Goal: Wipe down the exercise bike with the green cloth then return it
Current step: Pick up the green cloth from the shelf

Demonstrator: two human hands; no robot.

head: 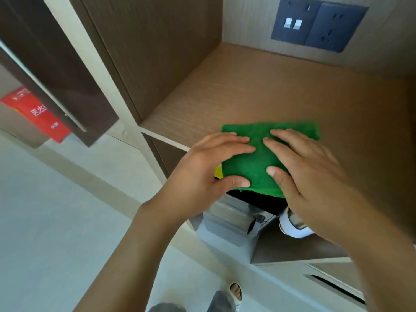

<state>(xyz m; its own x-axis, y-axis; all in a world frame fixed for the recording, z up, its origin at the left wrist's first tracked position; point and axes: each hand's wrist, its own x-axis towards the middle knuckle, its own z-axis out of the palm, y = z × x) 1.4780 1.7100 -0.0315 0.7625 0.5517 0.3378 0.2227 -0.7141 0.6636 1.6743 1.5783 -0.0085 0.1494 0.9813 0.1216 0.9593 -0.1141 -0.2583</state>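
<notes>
I see a wooden shelf niche (258, 91) stretching beyond both hands, bare apart from the folded green cloth (254, 161) lying at its front edge. My left hand (202, 174) and right hand (310, 176) rest flat on the cloth with fingers spread, pressing rather than gripping. Below my right hand, a lower compartment holds a white cylindrical object (292, 224).

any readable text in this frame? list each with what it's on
"灭火": white characters on the red sign at far left, partly cut off by the dark door edge; more characters follow but are hidden.
Smaller white print lower on the same sign: too blurred to read.
Green cloth, wooden shelf, wall socket panel: no text visible.
</notes>
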